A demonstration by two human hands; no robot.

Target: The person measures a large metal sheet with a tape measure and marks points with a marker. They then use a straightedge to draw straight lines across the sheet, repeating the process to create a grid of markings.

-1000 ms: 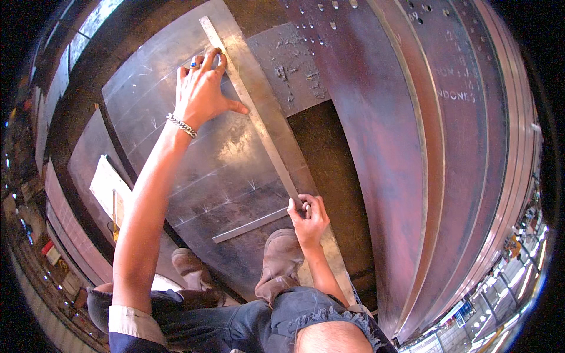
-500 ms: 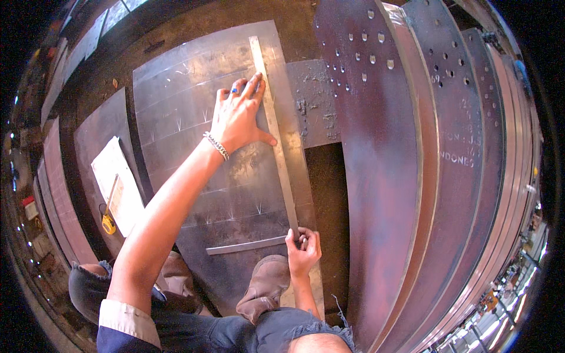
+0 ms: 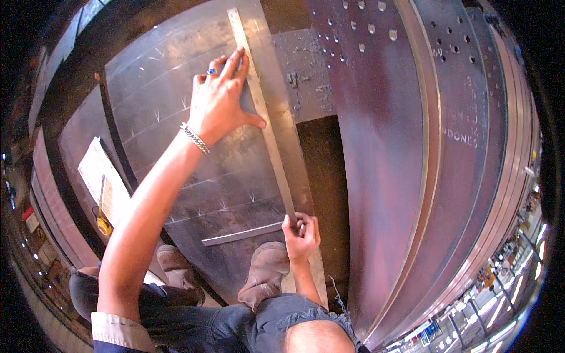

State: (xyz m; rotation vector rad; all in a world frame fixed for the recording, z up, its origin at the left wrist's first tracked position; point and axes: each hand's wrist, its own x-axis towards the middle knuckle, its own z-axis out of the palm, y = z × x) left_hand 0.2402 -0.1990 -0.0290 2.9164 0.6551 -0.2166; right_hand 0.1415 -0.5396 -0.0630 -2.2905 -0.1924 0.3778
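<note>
Fingers of the left hand [image 3: 218,105] are spread apart, index and thumb touching the long blade of the metal square [image 3: 273,154], I judge to steady it on the steel plate [image 3: 226,170]; this arm reaches far. At near right, the right hand [image 3: 302,241] curls its fingers together by the corner; their grip I cannot tell.

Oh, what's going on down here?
Someone's bare hands are at what looks like an L-shaped metal square lying on a metal plate. The spread left hand touches its long arm; the curled right hand is at its corner. Off to the left lie a white sheet and a yellow tape measure.
</note>
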